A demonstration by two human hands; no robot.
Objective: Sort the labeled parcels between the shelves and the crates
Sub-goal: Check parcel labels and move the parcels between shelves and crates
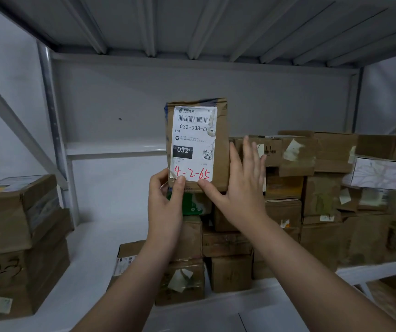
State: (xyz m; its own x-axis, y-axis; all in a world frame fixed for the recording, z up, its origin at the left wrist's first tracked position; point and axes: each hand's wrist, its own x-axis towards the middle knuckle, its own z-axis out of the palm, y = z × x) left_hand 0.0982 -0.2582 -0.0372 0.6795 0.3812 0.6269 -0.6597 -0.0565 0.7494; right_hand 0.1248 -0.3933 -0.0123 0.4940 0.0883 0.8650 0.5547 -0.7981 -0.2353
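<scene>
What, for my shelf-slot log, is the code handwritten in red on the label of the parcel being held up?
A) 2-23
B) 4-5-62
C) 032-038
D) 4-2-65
D: the red handwriting along the bottom of the white label on the parcel reads 4-2-65, just above where the left hand grips the lower edge; 032-038 is printed in black.

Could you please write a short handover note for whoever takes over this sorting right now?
Left hand grips the parcel's lower left corner; right hand, fingers straight, steadies its right side, thumb at the bottom edge.
Parcel, marked 4-2-65 in red, is held upright by the stacked boxes on the shelf.
Done: parcel in hand, label readable.
Left: shelve it by its label; no crates in view.
</scene>
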